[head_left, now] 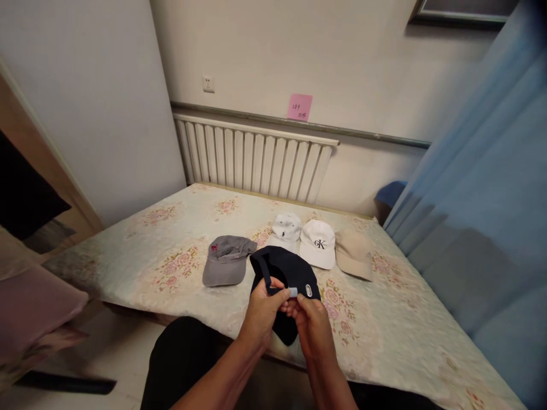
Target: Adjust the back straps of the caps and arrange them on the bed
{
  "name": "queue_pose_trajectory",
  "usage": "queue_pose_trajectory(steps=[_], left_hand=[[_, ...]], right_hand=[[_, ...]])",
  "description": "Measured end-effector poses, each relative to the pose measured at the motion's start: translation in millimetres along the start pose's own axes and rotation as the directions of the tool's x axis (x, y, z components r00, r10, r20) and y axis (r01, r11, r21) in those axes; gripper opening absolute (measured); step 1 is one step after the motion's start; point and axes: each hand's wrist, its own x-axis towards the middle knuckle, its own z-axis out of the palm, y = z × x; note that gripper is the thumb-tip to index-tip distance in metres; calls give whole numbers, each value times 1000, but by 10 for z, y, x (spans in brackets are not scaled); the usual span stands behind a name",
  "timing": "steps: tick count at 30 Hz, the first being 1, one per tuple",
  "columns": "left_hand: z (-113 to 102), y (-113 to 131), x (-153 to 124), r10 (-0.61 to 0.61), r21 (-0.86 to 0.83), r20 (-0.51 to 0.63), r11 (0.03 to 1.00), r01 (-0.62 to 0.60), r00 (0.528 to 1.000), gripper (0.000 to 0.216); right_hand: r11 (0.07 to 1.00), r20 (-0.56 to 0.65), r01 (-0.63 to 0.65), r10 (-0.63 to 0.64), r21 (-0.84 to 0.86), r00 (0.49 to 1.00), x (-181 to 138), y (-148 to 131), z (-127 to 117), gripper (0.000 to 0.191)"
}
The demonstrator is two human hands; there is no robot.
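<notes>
A dark navy baseball cap [294, 265] is held over the near edge of the bed, its back strap and opening turned toward me. My left hand [267, 304] pinches the strap beside a small pale buckle [293, 292]. On the other side of that buckle, my right hand [314, 319] grips the cap's strap end with thumb and fingers together. An oval metal-coloured badge [308, 290] shows on the cap near my right thumb. Just beyond lie a grey cap [228, 265], a white cap with a small dark logo [286, 228], a white "CK" cap [318, 245] and a beige cap [354, 253].
The floral-covered bed [183, 228] stretches toward a white radiator [256, 154] on the wall. A blue curtain [478, 199] hangs at the right. Above the radiator is a pink note [299, 107]. At the lower left sits something pink and cloth-like [38, 307].
</notes>
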Motion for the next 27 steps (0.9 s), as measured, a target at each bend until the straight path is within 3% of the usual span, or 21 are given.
queue_pose_trajectory(steps=[15, 21, 27], left_hand=[[-92, -54, 15, -31, 19, 136, 999, 28, 990, 24], [-91, -20, 2, -21, 21, 157, 1000, 18, 987, 25], [-95, -4, 13, 6, 112, 171, 993, -25, 985, 25]], right_hand=[[998, 45, 15, -17, 60, 999, -30, 20, 12, 13], [999, 7, -14, 14, -30, 1000, -3, 45, -38, 19], [1000, -16, -25, 25, 5, 1000, -2, 38, -28, 17]])
